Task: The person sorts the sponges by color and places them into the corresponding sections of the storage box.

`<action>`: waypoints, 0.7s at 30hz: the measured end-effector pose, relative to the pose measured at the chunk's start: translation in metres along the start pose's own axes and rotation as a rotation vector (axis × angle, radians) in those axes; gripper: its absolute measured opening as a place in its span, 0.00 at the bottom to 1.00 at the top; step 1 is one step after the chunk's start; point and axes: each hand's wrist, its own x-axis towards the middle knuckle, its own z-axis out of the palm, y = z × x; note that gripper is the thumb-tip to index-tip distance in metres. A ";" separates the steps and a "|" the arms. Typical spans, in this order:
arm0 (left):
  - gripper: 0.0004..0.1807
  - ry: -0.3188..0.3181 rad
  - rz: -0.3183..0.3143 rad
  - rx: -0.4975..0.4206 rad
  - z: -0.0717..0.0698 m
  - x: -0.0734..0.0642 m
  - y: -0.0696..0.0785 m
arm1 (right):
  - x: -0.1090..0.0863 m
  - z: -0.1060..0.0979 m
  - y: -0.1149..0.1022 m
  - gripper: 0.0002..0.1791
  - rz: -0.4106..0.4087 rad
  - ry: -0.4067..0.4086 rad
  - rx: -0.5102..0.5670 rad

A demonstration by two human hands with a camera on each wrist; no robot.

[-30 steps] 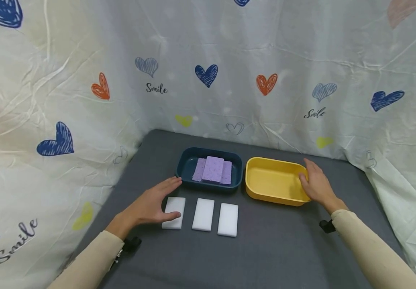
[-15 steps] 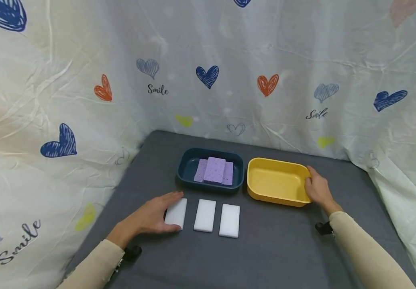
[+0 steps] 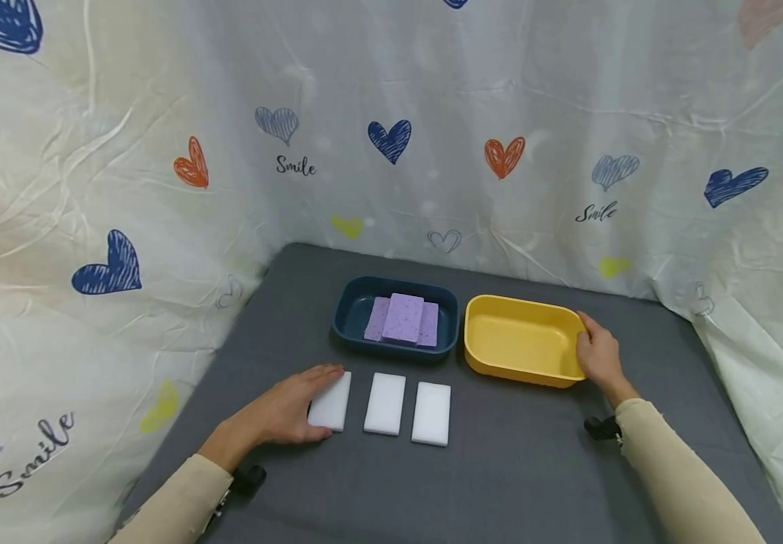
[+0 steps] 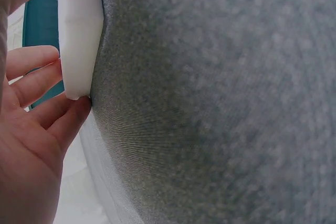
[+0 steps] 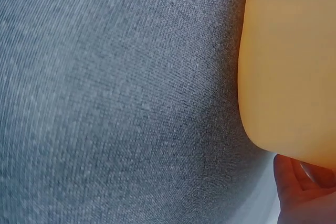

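My left hand (image 3: pixel 289 408) pinches the leftmost white sponge (image 3: pixel 333 404) between thumb and fingers at its two ends. In the left wrist view that white block (image 4: pixel 81 40) is close to the grey cloth, fingertips against its end. Beside it lie a middle white sponge (image 3: pixel 385 404) and a right white sponge (image 3: pixel 431 414). My right hand (image 3: pixel 600 353) grips the right end of a yellow tray (image 3: pixel 517 372), which holds nothing. Its wall (image 5: pixel 289 66) fills the right side of the right wrist view, and part of my fingers is hidden there.
Left of the yellow tray stands a dark blue tray (image 3: pixel 347 332) with purple speckled sponges (image 3: pixel 402 317) in it. Grey cloth (image 3: pixel 500 468) covers the table. A white curtain (image 3: pixel 446 91) printed with hearts hangs behind and at the sides.
My left hand has come down onto the leftmost white sponge and closed on its ends. My right hand has closed on the yellow tray's right end. The trays stay about where they were.
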 end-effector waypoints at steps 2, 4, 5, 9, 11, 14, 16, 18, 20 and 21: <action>0.53 0.000 0.003 0.003 0.000 0.000 0.000 | 0.000 0.002 0.001 0.31 0.001 0.013 0.009; 0.53 -0.005 -0.002 0.002 -0.001 0.000 0.000 | 0.000 0.003 0.002 0.31 0.005 0.020 0.017; 0.53 -0.006 -0.004 0.005 -0.002 0.000 0.000 | 0.000 0.003 0.003 0.31 0.006 0.020 0.020; 0.53 -0.012 -0.015 0.005 -0.007 0.000 0.000 | 0.001 0.004 0.002 0.31 0.018 0.016 0.025; 0.54 -0.012 -0.012 0.009 -0.009 0.001 0.001 | 0.000 0.004 0.001 0.31 0.028 0.014 0.029; 0.54 -0.009 -0.001 0.006 -0.013 0.003 0.002 | 0.001 0.004 0.002 0.31 0.037 0.016 0.032; 0.54 -0.006 0.010 0.008 -0.015 0.004 0.003 | 0.002 0.004 0.002 0.31 0.039 0.020 0.034; 0.54 -0.003 0.022 0.010 -0.017 0.005 0.005 | 0.002 0.004 0.002 0.31 0.036 0.020 0.033; 0.54 0.000 0.041 0.008 -0.020 0.007 0.008 | 0.002 0.004 0.002 0.31 0.037 0.019 0.034; 0.54 -0.001 0.052 0.007 -0.022 0.009 0.010 | 0.002 0.004 0.001 0.31 0.037 0.018 0.036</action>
